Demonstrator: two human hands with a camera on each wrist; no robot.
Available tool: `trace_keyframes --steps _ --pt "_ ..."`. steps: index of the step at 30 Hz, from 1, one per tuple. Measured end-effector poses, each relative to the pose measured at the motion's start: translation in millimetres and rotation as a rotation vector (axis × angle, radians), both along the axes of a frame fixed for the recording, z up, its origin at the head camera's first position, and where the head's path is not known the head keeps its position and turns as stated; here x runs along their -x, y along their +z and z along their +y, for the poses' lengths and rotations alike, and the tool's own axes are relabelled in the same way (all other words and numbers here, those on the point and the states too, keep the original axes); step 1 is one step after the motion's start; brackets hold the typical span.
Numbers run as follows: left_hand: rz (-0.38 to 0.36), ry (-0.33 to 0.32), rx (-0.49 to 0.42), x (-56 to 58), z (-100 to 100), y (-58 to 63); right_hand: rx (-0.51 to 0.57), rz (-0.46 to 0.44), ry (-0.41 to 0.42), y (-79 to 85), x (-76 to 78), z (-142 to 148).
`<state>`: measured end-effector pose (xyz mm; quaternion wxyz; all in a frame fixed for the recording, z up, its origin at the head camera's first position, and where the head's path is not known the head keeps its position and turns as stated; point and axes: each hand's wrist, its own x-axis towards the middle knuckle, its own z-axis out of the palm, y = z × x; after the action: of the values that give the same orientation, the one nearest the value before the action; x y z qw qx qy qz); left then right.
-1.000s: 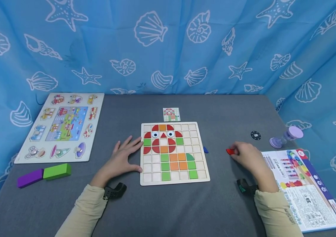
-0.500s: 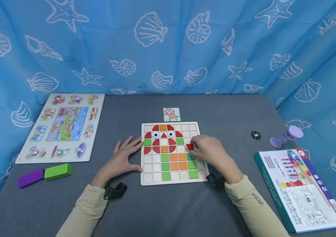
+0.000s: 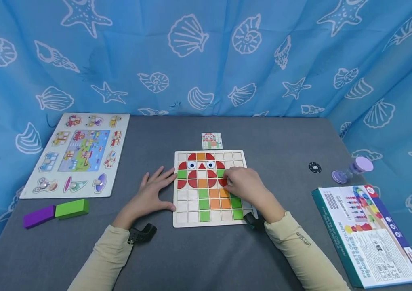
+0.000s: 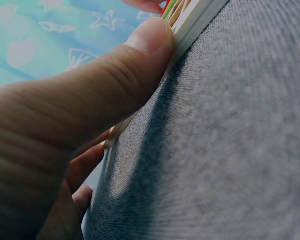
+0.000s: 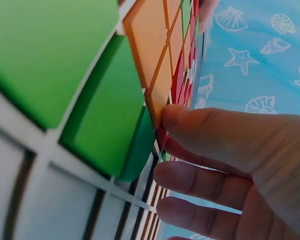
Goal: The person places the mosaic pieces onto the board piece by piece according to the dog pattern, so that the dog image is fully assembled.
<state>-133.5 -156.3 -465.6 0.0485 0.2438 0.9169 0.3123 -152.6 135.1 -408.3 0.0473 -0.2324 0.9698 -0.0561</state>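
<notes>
A wooden grid board (image 3: 181, 218) lies on the table, with red, orange and green tiles in it. My left hand (image 3: 148, 201) rests against its left edge, fingers spread; in the left wrist view the thumb (image 4: 150, 37) touches the board's side. My right hand (image 3: 246, 184) is over the board's right half, thumb and fingertips on a red tile with a rounded edge (image 3: 222, 182) below a green square. In the right wrist view that tile (image 5: 160, 137) is mostly hidden beside the thumb. Near it are an orange tile (image 5: 147, 40) and a rounded green tile (image 5: 102, 102).
A small pattern card (image 3: 211, 140) lies behind the board. At left are a peg puzzle (image 3: 31, 184), a purple block (image 3: 39, 217) and a green block (image 3: 72, 209). To the right are a black chip (image 3: 314, 167), a purple sand timer (image 3: 353, 169) and a box (image 3: 380, 242).
My right hand has carried the red tile leftward from the table at right to the board and lowered it at a cell there. My left hand has stayed at the board's left edge.
</notes>
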Motion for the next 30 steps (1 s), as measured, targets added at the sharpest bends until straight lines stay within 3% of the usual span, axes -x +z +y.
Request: trace_keyframes --steps 11,20,25,30 --pt "-0.019 0.005 0.007 -0.5 -0.9 -0.5 0.051 0.001 -0.061 0.2 -2.1 8.5" --pt "-0.035 0.007 0.026 1.1 1.3 1.0 0.096 0.018 -0.243 1.3 -15.9 69.0" --pt "-0.041 0.01 0.028 0.5 0.7 2.0 0.083 0.005 -0.256 -5.1 -22.7 88.3" --pt "-0.039 0.011 0.018 -0.7 1.1 1.6 0.086 0.015 -0.227 -10.0 -22.0 84.4"
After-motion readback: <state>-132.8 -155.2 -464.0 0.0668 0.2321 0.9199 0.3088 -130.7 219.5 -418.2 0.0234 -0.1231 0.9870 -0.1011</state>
